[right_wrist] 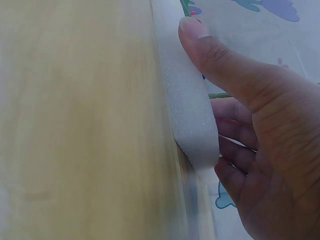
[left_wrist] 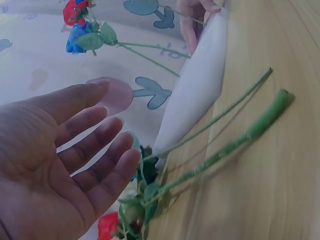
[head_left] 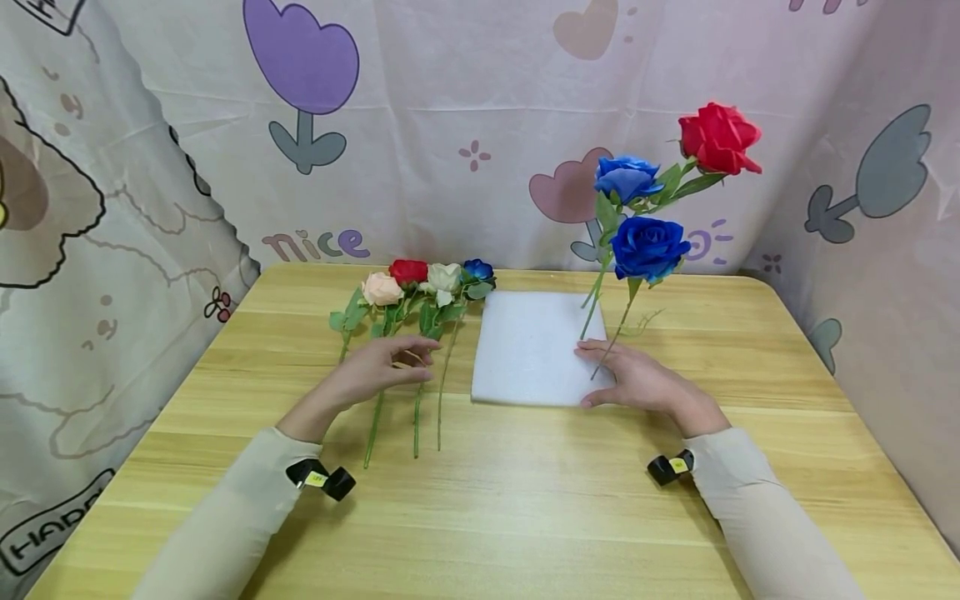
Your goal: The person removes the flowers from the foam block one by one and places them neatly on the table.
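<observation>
A white foam block (head_left: 528, 350) lies on the table, with a red artificial rose (head_left: 720, 139) and two blue roses, one higher (head_left: 627, 178) and one lower (head_left: 649, 248), standing tilted on stems that reach its right part. My right hand (head_left: 637, 377) holds the block's right side, thumb at the front edge, fingers beside the stems. To the left lie a peach rose (head_left: 382, 288), a red rose (head_left: 408, 271), a white rose (head_left: 444, 279) and a blue rose (head_left: 477, 270). Over their green stems (left_wrist: 225, 150) hovers my left hand (head_left: 378, 367), fingers relaxed and holding nothing.
The wooden table (head_left: 510, 508) reaches back to a patterned cloth (head_left: 442, 67), which also hangs at both sides. The lying stems point toward the front of the table. A small black camera sits on each wrist, on the left (head_left: 322, 479) and right (head_left: 670, 468).
</observation>
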`<state>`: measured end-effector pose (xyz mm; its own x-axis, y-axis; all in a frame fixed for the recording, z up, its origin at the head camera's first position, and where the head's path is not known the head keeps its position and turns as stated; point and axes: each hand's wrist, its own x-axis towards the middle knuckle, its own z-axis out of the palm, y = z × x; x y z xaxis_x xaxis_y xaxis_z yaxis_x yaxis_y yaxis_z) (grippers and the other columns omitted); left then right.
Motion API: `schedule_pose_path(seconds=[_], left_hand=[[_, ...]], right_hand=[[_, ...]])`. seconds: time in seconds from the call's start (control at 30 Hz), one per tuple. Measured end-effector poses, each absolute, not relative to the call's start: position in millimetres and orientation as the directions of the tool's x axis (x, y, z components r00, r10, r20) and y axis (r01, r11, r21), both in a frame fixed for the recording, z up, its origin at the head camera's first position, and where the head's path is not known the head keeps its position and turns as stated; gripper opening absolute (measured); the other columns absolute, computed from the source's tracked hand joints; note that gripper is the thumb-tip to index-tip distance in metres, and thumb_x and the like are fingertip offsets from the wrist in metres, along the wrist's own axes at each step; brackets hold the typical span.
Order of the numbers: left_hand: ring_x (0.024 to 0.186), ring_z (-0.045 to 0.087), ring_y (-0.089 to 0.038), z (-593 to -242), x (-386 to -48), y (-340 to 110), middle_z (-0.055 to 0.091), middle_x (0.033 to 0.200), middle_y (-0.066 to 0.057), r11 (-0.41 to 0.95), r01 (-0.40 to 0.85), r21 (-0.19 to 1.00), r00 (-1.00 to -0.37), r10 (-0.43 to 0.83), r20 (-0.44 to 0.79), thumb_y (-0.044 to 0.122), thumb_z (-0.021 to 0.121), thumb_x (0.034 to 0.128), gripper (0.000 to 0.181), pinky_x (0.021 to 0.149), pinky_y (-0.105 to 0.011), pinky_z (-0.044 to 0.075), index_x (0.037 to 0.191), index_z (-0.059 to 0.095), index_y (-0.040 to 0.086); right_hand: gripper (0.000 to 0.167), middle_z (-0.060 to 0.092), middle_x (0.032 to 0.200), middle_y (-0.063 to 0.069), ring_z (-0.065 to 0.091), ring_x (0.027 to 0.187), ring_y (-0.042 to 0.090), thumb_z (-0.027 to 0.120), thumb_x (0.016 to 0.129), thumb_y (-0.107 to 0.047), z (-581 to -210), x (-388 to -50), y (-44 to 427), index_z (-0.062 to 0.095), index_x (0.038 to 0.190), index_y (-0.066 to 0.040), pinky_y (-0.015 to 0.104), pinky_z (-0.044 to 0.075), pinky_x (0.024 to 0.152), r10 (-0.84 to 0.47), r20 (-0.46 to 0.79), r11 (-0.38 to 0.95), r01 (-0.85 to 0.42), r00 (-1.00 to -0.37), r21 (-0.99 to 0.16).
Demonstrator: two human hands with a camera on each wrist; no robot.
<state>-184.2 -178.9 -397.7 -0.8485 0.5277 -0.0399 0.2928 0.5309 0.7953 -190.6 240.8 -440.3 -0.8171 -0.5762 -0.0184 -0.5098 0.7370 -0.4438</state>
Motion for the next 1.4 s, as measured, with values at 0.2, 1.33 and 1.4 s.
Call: schedule_pose_path(seconds=[0.2,1.33,1.4], left_hand=[[0.105,0.060,-0.020,-398,-189,-161,0.063,0.112,-0.007,0.500,0.290,0.816,-0.836,0.548,-0.038,0.032,0.070,0.0920,0.049,0.087,-0.039,0.052,0.134,0.059,0.010],[0.098,0.064,-0.014,-414,-201,-54,0.068,0.103,0.000,0.295,0.367,0.882,-0.765,0.635,0.106,0.023,0.072,0.0914,0.035,0.088,-0.029,0.052,0.122,0.065,0.007],[0.098,0.063,-0.014,-416,-201,-47,0.067,0.103,0.000,0.289,0.352,0.890,-0.768,0.633,0.098,0.022,0.072,0.0916,0.036,0.088,-0.028,0.052,0.123,0.065,0.005]], right_hand=[[0.091,0.038,0.153,0.011,0.030,0.141,0.037,0.080,0.076,-0.051,-441,-191,241,0.045,0.146,-0.004,0.053,0.026,0.114,-0.572,-0.022,0.739,-0.503,-0.820,-0.449],[0.091,0.043,0.149,0.013,0.034,0.138,0.038,0.083,0.074,-0.048,-445,-192,247,0.047,0.145,-0.005,0.055,0.029,0.112,-0.574,0.032,0.698,-0.509,-0.819,-0.503],[0.091,0.044,0.148,0.014,0.034,0.138,0.038,0.083,0.074,-0.049,-446,-193,247,0.047,0.145,-0.004,0.055,0.028,0.112,-0.571,0.034,0.698,-0.508,-0.820,-0.505]])
